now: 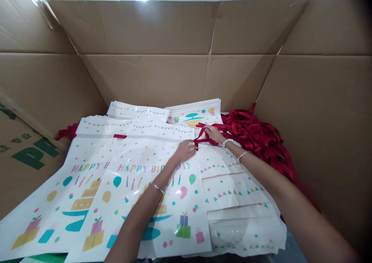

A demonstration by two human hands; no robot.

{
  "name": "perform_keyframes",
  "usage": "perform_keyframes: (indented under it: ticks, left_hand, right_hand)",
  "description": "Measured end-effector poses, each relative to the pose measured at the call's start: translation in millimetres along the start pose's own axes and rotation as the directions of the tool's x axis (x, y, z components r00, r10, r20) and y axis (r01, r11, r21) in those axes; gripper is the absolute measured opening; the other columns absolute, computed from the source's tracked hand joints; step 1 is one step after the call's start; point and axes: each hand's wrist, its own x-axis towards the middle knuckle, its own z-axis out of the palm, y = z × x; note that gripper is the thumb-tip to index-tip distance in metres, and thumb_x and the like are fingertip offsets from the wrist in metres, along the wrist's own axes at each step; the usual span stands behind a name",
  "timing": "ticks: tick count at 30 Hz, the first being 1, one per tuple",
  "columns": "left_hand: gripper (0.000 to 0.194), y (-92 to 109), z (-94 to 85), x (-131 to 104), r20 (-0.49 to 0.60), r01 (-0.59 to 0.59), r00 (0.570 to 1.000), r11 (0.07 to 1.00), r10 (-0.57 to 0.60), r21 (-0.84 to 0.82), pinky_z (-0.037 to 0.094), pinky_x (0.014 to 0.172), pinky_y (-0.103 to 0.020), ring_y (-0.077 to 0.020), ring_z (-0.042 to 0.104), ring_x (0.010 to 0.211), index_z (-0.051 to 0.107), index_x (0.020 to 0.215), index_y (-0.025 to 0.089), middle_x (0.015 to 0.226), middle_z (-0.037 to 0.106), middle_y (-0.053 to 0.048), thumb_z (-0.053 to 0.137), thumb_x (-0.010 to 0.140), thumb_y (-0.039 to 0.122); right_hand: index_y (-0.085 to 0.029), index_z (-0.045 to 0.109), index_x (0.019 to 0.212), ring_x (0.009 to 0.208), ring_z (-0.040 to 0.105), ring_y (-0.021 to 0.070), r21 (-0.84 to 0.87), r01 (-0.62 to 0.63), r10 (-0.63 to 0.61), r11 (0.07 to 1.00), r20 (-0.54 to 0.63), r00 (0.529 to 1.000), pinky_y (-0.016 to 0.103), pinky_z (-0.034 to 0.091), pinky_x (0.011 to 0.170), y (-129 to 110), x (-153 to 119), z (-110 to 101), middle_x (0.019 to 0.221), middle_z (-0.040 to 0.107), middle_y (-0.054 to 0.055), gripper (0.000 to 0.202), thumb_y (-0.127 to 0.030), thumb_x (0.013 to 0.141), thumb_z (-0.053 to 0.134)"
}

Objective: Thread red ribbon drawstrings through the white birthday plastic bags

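Nearest lay our 2 forearms [273, 185]; our right hand [214, 135] pinched red ribbon [202, 140] running roughly 9 to 3 o'clock. Our left hand [185, 152], on a printed sheet [162, 152], met its 9 o'clock end, gripping or not we couldn't tell. Cardboard walls [145, 75] surrounded the sheets and a ribbon pile [261, 139] at 3 o'clock.

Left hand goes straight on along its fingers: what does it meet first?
Likely the red ribbon right at its fingertips, with the right hand just beyond; depth is hard to judge.
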Motion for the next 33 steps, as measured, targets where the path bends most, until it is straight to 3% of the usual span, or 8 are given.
perform_keyframes:
  ticks: [2,5,9,15,21,26,33]
  left_hand:
    - [0.032,0.6,0.1,-0.6,-0.011,-0.004,1.000,1.000,0.004,-0.001,0.037,0.111,-0.049,-0.0279,0.045,0.134,0.071,0.121,0.031,0.143,0.052,-0.007,0.052,0.096,0.032]
    - [0.031,0.9,0.1,-0.7,-0.020,-0.005,1.000,1.000,0.005,-0.001,0.037,0.112,-0.049,-0.0283,0.046,0.133,0.072,0.120,0.031,0.142,0.053,-0.008,0.053,0.095,0.033]
    - [0.031,-0.3,0.4,0.1,-0.017,-0.015,1.000,1.000,0.015,-0.012,0.038,0.111,-0.049,-0.0287,0.046,0.132,0.073,0.119,0.031,0.141,0.053,-0.007,0.054,0.095,0.032]
    - [0.032,-2.6,3.4,0.8,-0.021,-0.006,1.000,1.000,0.005,-0.030,0.037,0.112,-0.049,-0.0280,0.045,0.134,0.073,0.119,0.032,0.143,0.052,-0.008,0.052,0.095,0.033]
    - [0.032,-2.0,3.0,1.1,-0.007,0.005,1.000,1.000,-0.005,-0.027,0.037,0.111,-0.051,-0.0292,0.045,0.134,0.073,0.119,0.032,0.142,0.052,-0.008,0.052,0.095,0.033]
    - [0.032,-0.7,0.9,1.4,0.004,0.008,1.000,1.000,-0.008,-0.026,0.036,0.112,-0.051,-0.0285,0.046,0.134,0.073,0.119,0.032,0.142,0.052,-0.007,0.052,0.095,0.033]
    - [0.031,0.5,-0.3,0.9,-0.001,0.004,1.000,1.000,-0.004,-0.016,0.037,0.111,-0.050,-0.0283,0.044,0.134,0.073,0.119,0.033,0.142,0.052,-0.007,0.052,0.095,0.031]
  right_hand:
    - [-0.016,0.060,0.084,0.053,0.050,0.0128,0.146,-0.083,0.069,0.986,0.101,0.992,0.024,0.038,0.053,-0.6,3.3,-6.1,0.065,0.064,0.003,0.025,-0.039,0.092,0.051]
    - [-0.015,0.060,0.074,0.046,0.039,0.0086,0.209,-0.189,0.130,0.959,0.270,0.954,0.023,0.029,0.046,-4.4,2.5,-24.7,0.054,0.055,0.000,0.037,-0.050,0.080,0.066]
    - [-0.014,0.063,0.069,0.050,0.036,0.0081,0.180,-0.157,0.073,0.971,0.400,0.913,0.024,0.028,0.051,-11.2,-8.4,-60.4,0.053,0.048,-0.002,0.050,-0.062,0.071,0.072]
    - [-0.015,0.059,0.059,0.055,0.037,0.0100,0.022,-0.100,0.074,0.995,0.513,0.855,0.027,0.031,0.059,-4.1,-27.9,-98.9,0.054,0.048,-0.001,0.057,-0.069,0.075,0.066]
    - [-0.015,0.069,0.066,0.067,0.051,0.0168,-0.144,-0.008,0.092,0.990,0.585,0.806,0.029,0.039,0.067,20.3,-46.6,-99.5,0.069,0.062,0.004,0.046,-0.060,0.075,0.066]
    - [-0.017,0.074,0.082,0.082,0.059,0.0235,-0.301,0.059,0.098,0.952,0.478,0.873,0.031,0.044,0.075,39.0,-58.0,-95.5,0.087,0.070,0.007,0.029,-0.045,0.073,0.071]
    - [-0.016,0.074,0.088,0.079,0.063,0.0221,-0.428,0.138,0.109,0.893,0.504,0.857,0.028,0.043,0.068,49.8,-55.5,-87.5,0.091,0.073,0.008,0.021,-0.031,0.083,0.060]
